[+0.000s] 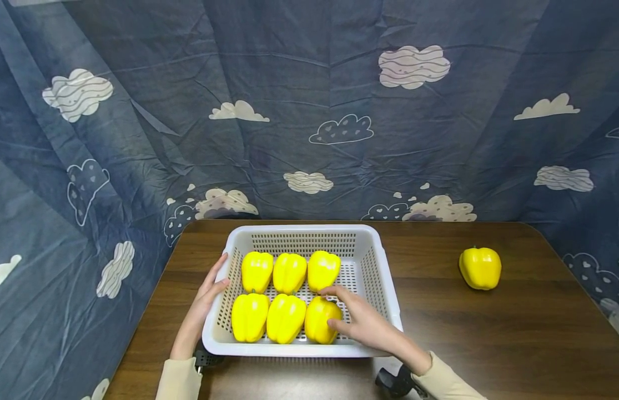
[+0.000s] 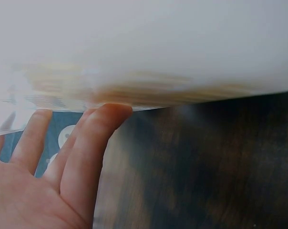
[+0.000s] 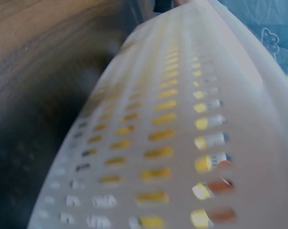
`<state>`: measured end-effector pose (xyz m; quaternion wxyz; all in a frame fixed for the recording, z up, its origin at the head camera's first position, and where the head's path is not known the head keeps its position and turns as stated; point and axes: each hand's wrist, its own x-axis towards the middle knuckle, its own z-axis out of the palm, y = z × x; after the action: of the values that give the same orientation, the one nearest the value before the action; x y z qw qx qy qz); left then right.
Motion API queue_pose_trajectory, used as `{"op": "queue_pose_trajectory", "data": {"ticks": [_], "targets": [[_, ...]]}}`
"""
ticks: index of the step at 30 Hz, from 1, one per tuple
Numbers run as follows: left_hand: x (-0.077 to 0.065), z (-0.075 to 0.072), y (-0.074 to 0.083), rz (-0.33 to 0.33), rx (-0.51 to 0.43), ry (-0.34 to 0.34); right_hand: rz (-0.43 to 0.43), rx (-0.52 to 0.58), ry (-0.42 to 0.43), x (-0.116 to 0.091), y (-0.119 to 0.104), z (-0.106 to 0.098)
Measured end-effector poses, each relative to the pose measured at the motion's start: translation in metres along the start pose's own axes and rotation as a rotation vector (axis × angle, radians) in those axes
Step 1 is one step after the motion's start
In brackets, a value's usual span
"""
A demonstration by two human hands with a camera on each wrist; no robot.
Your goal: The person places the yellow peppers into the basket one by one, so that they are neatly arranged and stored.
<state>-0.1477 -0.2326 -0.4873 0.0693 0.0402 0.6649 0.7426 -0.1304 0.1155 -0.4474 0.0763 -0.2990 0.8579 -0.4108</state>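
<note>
A white plastic basket [image 1: 309, 349] with slotted walls stands on the table, holding yellow bell peppers in two rows. At its front right, my right hand [image 1: 361, 321] reaches over the rim, thumb and fingers about one yellow bell pepper [image 1: 319, 322]. Through the slots in the right wrist view, yellow and a bit of finger show; the rest of that hand is hidden behind the basket wall [image 3: 258, 143]. My left hand [image 1: 204, 300] rests against the basket's left side with extended fingers, the fingertips [image 2: 116, 110] touching the wall in the left wrist view.
One more yellow bell pepper [image 1: 481, 269] sits apart on the brown wooden table [image 1: 439, 311], to the right of the basket. A dark blue cloth [image 1: 289, 83] with cloud prints hangs behind the table and at its sides.
</note>
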Motion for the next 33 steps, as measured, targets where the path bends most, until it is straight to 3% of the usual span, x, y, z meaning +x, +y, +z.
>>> {"op": "queue_pose_trajectory", "data": {"ticks": [3, 12, 20, 27, 33], "targets": [[0.000, 0.000, 0.000, -0.002, 0.003, 0.006, -0.038, -0.006, 0.053, -0.002, 0.002, -0.007], [-0.001, -0.003, 0.000, -0.030, 0.028, 0.019, -0.045, -0.002, 0.219, -0.012, 0.015, -0.029], [-0.001, -0.002, 0.000, -0.026, 0.033, 0.014, 0.007, 0.042, 0.317, -0.022, 0.026, -0.049], [-0.002, -0.001, 0.000, -0.021, 0.033, 0.016, -0.028, 0.055, 0.439, -0.034, 0.042, -0.071], [-0.002, -0.002, 0.000, -0.023, 0.033, 0.017, 0.031, 0.021, 0.515, -0.047, 0.061, -0.090]]}}
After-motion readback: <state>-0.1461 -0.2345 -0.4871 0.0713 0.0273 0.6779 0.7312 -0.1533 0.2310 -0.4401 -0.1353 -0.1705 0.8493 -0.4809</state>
